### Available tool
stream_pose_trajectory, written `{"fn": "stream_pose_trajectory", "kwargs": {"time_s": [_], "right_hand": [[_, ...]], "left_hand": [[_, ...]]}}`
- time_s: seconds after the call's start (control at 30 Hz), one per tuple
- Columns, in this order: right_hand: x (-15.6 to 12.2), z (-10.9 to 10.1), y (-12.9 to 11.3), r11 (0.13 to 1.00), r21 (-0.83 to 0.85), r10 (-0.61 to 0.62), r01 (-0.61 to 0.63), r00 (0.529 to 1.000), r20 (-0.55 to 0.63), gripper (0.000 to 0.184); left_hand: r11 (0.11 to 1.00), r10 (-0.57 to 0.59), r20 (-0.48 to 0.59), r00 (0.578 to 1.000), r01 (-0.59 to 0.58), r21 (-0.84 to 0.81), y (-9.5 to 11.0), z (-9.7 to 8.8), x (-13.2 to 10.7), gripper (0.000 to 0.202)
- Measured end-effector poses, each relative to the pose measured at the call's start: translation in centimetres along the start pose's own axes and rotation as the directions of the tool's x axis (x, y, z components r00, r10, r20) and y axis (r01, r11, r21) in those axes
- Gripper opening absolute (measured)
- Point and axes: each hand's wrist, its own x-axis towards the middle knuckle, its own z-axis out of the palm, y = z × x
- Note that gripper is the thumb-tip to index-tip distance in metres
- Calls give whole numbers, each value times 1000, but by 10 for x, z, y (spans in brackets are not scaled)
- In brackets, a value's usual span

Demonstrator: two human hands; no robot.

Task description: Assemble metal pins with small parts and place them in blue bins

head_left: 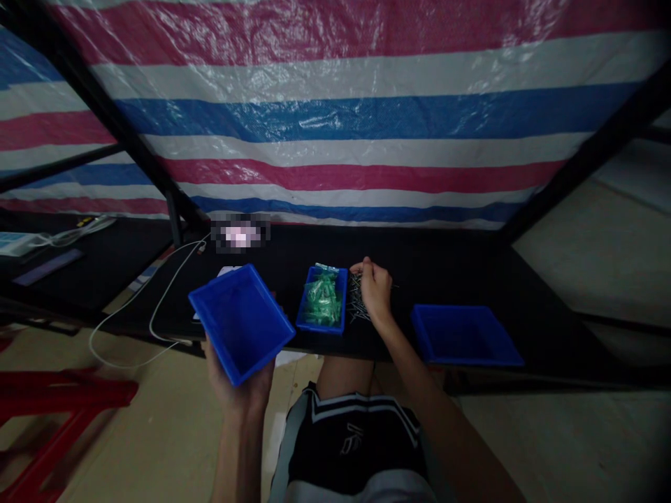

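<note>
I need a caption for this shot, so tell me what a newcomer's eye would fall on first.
Probably the shiny red, white and blue striped sheet, which fills most of the upper view. Next would come the blue tray held tilted in the left hand. Then perhaps the green packets in a box between the hands, beside thin metal pieces at the right hand.

A shiny sheet (335, 112) striped red, white and blue hangs behind the black desk (445, 258), between dark slanting posts (91, 94). Another dark desk surface (118, 244) stands at left. Below lies a pale floor (162, 426), a red stool (68, 392) at lower left. The light is dim, glinting on the sheet.
</note>
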Motion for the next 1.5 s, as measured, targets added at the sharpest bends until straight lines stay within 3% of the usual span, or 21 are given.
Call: {"fn": "stream_pose_trajectory", "kwargs": {"time_s": [0.2,0.3,0.53,0.63,0.7,0.8,0.9,0.97,1.03,1.1,1.2,1.23,1.27,1.3,1.37,1.43,1.5], "right_hand": [[-10,-4,-5,999,-16,-37,38,998,59,50],[-13,-10,-8,1000,-2,-27,27,998,62,54],[6,-36,-19,990,132,28,-40,995,93,61],[4,-63,-40,962,272,-25,5,997,70,54],[-12,-90,-58,952,305,-73,41,993,95,44],[-53,-131,-79,981,185,-98,52,964,248,41],[-92,-159,-77,994,-59,-60,94,902,427,46],[-107,-168,-67,982,-140,-51,124,898,437,45],[-109,-174,-54,978,-158,-64,139,912,406,39],[-98,-182,-43,971,-180,-90,155,941,326,37],[-59,-199,-31,941,-303,-112,151,984,141,41],[-40,-205,-28,923,-358,-110,139,989,100,42],[-20,-211,-23,903,-409,-123,130,991,45,43],[2,-216,-18,887,-445,-126,124,992,25,43],[45,-221,-5,852,-516,-115,86,993,-23,41],[81,-220,12,796,-604,-56,48,998,6,38],[103,-214,30,754,-657,5,23,999,40,35]], "left_hand": [[986,-156,133,979,163,-40,-9,0,-14,73],[977,-196,196,961,209,-46,-15,-1,-19,71],[952,-259,253,932,290,-95,-21,-8,-29,70],[936,-320,218,922,343,-79,-28,-3,-38,69],[915,-388,178,904,401,-43,-38,6,-50,67],[831,-554,93,827,556,4,-59,24,-72,63],[752,-659,80,748,655,67,-85,46,-88,65],[748,-662,91,744,649,135,-102,59,-90,68],[775,-623,121,773,587,234,-115,70,-85,67],[823,-537,186,823,463,329,-119,77,-79,70],[839,-355,274,894,176,515,-105,75,-72,70],[788,-255,285,924,27,616,-96,71,-70,64],[672,-118,295,948,-142,727,-86,66,-68,56],[490,56,337,940,-320,811,-77,60,-65,48],[84,243,502,830,-533,842,-61,48,-53,49],[-187,219,598,771,-568,801,-54,39,-37,65],[-322,126,629,767,-568,758,-56,32,-21,78]]}}
